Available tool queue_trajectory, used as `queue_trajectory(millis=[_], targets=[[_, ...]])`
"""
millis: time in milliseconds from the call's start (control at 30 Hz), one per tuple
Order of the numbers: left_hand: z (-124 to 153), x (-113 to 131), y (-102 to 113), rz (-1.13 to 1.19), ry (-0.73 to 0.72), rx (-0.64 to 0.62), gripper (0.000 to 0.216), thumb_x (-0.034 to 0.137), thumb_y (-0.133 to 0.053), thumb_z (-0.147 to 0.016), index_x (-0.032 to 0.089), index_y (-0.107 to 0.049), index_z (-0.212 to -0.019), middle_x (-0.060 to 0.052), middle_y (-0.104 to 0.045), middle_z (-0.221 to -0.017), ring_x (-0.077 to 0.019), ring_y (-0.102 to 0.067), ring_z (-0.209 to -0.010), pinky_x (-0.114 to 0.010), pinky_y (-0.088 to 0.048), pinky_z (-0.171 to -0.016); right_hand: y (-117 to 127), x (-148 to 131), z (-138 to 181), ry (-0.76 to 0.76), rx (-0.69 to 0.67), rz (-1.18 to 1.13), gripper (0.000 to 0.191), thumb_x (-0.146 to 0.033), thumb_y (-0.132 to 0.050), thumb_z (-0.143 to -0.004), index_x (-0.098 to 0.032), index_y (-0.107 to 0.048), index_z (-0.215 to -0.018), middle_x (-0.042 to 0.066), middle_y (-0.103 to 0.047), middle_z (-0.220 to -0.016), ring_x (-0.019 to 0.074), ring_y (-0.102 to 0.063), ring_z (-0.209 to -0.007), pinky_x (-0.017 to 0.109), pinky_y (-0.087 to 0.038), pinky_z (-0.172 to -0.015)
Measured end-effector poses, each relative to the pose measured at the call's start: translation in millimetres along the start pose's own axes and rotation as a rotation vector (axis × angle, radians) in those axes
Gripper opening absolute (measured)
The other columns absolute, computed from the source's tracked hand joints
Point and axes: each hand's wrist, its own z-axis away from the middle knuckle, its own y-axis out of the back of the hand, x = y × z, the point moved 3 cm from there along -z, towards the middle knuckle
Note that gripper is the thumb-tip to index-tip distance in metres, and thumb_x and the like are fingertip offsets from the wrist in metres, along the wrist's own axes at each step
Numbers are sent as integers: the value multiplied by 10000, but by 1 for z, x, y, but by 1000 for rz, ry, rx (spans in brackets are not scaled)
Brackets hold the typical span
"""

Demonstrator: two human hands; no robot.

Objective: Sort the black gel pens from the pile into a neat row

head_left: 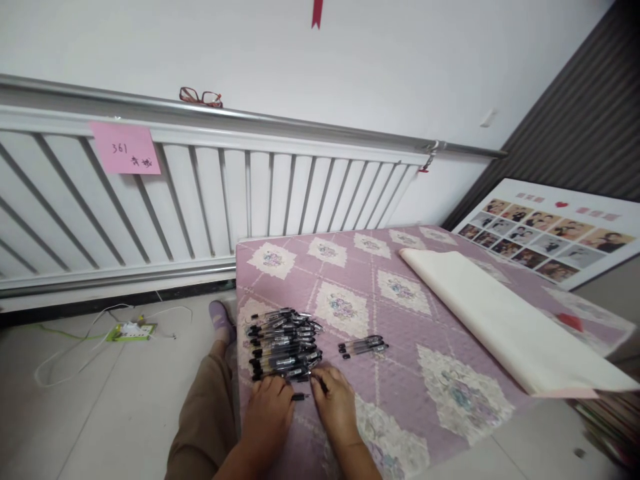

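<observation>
My left hand [270, 410] is closed on a gel pen [301, 397], whose dark front end and tip stick out to the right past my fingers. Facing it, my right hand [336, 403] pinches a small black piece [323, 383] that looks like a pen cap; my fingers cover part of it. Just beyond both hands lies a pile of clear-barrelled black pens [285, 343], stacked mostly sideways. A smaller group of several similar pens [363, 345] rests apart, to the right of the pile.
A purple patterned cloth [345, 267] covers the table. On its right side lies a folded cream sheet [500, 320], with a photo board [545, 233] behind. A white radiator [280, 193] borders the far edge; glasses [201, 97] sit on its pipe. A power strip [133, 331] lies on the floor.
</observation>
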Motion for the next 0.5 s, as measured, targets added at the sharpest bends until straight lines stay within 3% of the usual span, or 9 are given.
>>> queue_trajectory(millis=[300,500], targets=[[-1,-1,-2,-4,-5,-23,65,219,-608,-863,251,-649,-901,1,-607,-916,-197,-530,-909,-341,-333,-806,-1,-5,0,26,-25,69,246,-221,-530,-840,-265,-673,-1036,52,-688,-970,233,-617,-916,344,-445,-791],[-2,0,-1,18,0,-34,63,216,-596,-870,250,-646,-887,-1,-610,-922,-202,-527,-920,-350,-332,-810,-2,-7,-1,15,-45,70,208,-190,-566,-810,-261,-668,-977,49,-677,-951,238,-600,-925,351,-427,-814]])
